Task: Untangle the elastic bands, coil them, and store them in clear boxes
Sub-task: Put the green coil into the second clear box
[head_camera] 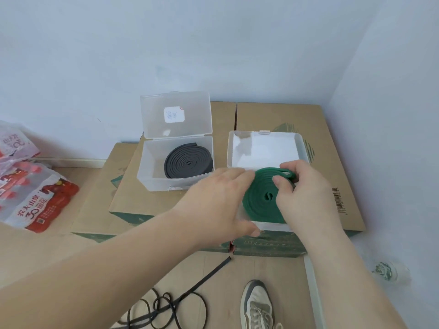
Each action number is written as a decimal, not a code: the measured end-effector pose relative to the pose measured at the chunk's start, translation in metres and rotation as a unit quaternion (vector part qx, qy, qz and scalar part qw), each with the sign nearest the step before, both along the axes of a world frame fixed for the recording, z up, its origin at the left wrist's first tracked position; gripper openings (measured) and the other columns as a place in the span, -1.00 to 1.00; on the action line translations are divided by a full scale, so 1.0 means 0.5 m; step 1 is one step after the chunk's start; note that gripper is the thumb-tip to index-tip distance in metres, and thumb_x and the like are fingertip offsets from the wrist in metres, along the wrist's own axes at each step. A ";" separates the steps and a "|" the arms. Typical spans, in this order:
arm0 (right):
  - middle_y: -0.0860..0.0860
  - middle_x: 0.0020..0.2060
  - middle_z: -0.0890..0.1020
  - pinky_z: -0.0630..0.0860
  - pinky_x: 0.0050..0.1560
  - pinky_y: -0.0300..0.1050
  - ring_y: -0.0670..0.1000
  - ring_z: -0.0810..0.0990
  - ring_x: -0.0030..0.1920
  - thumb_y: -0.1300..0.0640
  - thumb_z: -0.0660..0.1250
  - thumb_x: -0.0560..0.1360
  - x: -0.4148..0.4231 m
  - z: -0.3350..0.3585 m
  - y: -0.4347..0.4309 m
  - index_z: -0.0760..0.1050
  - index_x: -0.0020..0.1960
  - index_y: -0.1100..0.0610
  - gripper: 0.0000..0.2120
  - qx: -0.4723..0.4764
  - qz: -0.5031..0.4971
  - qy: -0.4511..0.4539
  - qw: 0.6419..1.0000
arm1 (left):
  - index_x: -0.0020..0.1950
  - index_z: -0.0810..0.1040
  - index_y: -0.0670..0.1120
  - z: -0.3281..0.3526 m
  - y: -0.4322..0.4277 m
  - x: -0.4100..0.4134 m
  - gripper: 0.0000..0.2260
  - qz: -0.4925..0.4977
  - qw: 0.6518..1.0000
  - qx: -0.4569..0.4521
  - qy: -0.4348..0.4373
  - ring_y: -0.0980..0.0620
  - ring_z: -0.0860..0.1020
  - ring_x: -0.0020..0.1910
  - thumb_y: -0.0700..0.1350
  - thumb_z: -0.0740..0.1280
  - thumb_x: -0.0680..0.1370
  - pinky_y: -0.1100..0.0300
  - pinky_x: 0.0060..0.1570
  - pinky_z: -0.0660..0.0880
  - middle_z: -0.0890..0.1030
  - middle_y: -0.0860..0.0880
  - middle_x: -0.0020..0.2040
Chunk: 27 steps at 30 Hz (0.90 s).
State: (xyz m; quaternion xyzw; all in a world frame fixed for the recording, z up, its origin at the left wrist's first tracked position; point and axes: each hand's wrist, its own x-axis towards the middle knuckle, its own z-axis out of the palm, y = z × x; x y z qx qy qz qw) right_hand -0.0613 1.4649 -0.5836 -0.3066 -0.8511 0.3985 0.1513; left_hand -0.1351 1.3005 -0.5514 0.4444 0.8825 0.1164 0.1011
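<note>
A green elastic band (259,200), wound into a flat coil, sits in the right clear box (268,225). My right hand (301,193) pinches the coil's outer end at its far edge. My left hand (218,200) lies with straight fingers against the coil's left side. The box's open lid (263,148) leans back behind it. The left clear box (152,172) stands open and holds a coiled grey band (187,163). Tangled black bands (164,305) lie on the floor in front.
Both boxes stand on brown cardboard cartons (327,162) pushed into a corner of pale walls. A plastic-wrapped pack of bottles (31,198) lies on the floor at the left. A foot in a pale sneaker (257,305) stands near the tangled bands.
</note>
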 end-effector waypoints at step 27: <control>0.00 -0.14 0.48 0.34 -0.23 -0.07 0.07 0.45 -0.12 0.29 0.34 0.59 0.012 0.016 -0.007 0.42 0.20 0.18 -0.78 0.055 0.043 -0.173 0.982 | 0.50 0.44 0.05 -0.045 0.060 -0.011 -0.56 -0.049 0.996 -0.027 -0.067 0.02 0.34 0.49 0.09 0.32 0.63 -0.07 0.39 0.44 0.45 0.11 0.50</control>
